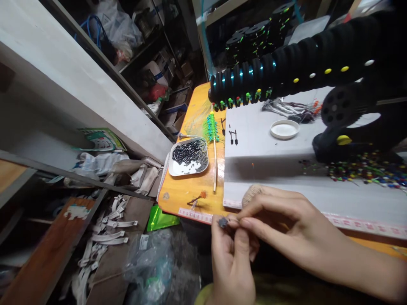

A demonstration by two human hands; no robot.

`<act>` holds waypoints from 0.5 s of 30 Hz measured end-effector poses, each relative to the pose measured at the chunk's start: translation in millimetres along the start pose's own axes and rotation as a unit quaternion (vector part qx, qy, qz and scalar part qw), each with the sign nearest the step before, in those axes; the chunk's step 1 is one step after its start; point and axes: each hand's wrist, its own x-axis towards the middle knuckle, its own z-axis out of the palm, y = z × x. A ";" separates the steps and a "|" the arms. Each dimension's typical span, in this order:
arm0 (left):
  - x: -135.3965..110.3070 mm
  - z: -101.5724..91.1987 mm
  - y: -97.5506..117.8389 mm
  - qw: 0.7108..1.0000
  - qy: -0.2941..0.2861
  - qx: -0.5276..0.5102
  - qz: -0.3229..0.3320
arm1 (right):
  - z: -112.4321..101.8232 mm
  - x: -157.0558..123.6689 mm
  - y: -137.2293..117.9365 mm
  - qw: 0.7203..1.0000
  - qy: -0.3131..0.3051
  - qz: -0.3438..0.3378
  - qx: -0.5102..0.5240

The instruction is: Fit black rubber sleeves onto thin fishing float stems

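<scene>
My left hand (230,262) is closed at the table's front edge, thumb against curled fingers. A small grey tufted end (223,222) sticks out of its grip; what it belongs to is hidden by the fingers. Right beside it, my right hand (282,216) pinches with thumb and forefinger, the tips meeting the left fingers. Whatever lies between the right fingertips is too small to make out. Behind the right hand, a beige, textured round piece (252,194) shows on the white board. A small brown bundle with an orange tip (199,199) lies left of the hands.
On the yellow table (170,197) stands a white tray (187,173) of small black tubes. A stick with green tufts (212,140), a white lid (284,129) and scattered coloured beads (365,171) lie beyond. A black ribbed roller (286,63) with coloured pins spans above the board.
</scene>
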 end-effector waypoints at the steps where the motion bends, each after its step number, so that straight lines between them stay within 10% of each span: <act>1: 0.3 1.1 0.0 1.000 -0.006 -0.026 0.003 | -0.2 -0.3 -0.4 1.000 -0.009 0.001 0.008; 7: 8.1 -4.3 6.5 0.986 -0.042 -0.136 0.089 | -2.6 2.4 0.2 0.990 0.004 -0.097 -0.101; 15: 11.7 -18.2 6.0 0.974 -0.024 -0.032 0.222 | -3.3 -0.3 4.7 0.985 -0.046 -0.080 -0.149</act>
